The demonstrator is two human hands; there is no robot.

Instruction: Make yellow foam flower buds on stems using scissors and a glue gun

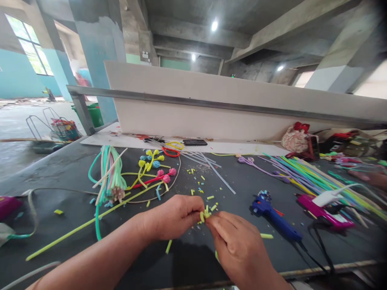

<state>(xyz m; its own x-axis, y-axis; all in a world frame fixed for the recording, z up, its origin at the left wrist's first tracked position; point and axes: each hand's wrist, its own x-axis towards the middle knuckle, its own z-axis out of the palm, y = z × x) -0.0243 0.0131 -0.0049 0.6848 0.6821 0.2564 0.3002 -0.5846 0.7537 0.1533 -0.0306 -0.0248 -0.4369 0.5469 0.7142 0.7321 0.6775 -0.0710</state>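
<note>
Closest to me, my right hand (242, 241) and left hand (177, 217) meet left of the blue glue gun (273, 215), the right wrist and left forearm cut off by the frame's edges. Fingers of both are pinched tight on a small yellow-green piece (206, 214), also left of the gun; short ends poke up, but my knuckles hide the rest, so I can't make out its full shape. One yellow scrap (216, 255) barely shows beside my right hand. Much farther left of the gun, a long yellow stem (80, 226) crosses the dark counter (244, 185). Right of the gun, a white plug-like thing (328, 197) partly covers a magenta tool (308, 204). Beyond the gun, toward the right, loose stems (305, 171) blur together.
</note>
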